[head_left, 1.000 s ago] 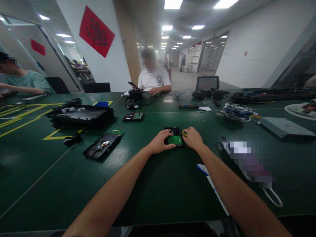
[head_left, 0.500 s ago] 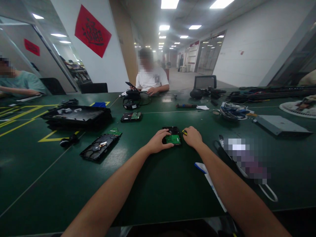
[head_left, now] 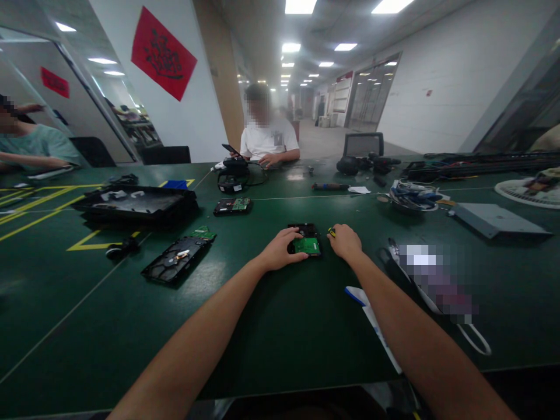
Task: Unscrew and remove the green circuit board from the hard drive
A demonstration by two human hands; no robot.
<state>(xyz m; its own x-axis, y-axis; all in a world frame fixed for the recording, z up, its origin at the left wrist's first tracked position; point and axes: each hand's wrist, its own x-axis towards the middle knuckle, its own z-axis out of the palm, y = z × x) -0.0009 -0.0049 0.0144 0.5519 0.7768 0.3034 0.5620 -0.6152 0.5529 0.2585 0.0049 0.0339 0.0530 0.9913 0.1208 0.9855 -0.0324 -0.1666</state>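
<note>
A hard drive (head_left: 310,246) with a green circuit board facing up lies flat on the dark green table, in the middle of the head view. My left hand (head_left: 283,249) grips it from its left side, thumb along the near edge and fingers over the far part, which they partly hide. Just right of the drive, and apart from it, is my right hand (head_left: 345,240). Its fingers are closed around a small yellow-and-black tool (head_left: 332,231) that looks like a screwdriver; most of it is hidden in the hand.
Left of me lie an opened black casing (head_left: 178,259) and a black tray (head_left: 135,204). Another drive (head_left: 233,206) sits farther back. On the right are a pouch with a strap (head_left: 431,280), a cable bundle (head_left: 413,195) and a grey metal box (head_left: 501,220). A person (head_left: 269,140) sits opposite.
My right hand has moved slightly right with the yellow-and-black tool, widening the gap to the hard drive. My left hand and the drive have stayed in place.
</note>
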